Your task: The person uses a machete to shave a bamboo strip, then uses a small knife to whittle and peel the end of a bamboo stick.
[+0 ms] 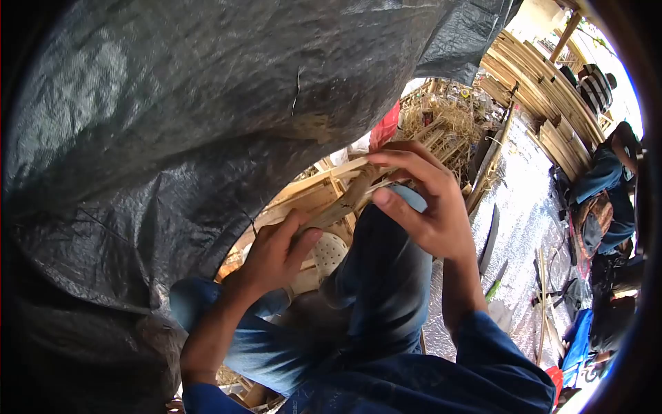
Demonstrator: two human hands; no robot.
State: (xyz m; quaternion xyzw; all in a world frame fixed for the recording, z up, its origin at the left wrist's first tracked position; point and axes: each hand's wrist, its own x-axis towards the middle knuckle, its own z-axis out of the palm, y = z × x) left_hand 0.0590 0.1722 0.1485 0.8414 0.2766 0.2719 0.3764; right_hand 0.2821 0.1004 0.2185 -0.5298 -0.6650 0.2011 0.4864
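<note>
Both hands — left hand (276, 252), right hand (420, 200) — grip a bamboo strip (345, 203) under black tarpaulin (172, 117), above silver ground sheeting (524, 214)

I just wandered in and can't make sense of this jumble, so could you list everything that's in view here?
black tarp: one, dark grey, fills left and top
bamboo strip: one, tan, held between both hands
white stool: one, below the strip
stacked bamboo slats: many, tan, upper right
straw pile: one, yellowish, behind the hands
silver ground sheet: one, right
other people: at least two, seated far right
jeans: blue, centre
left hand: grip closed on strip
right hand: grip pinching strip
</note>
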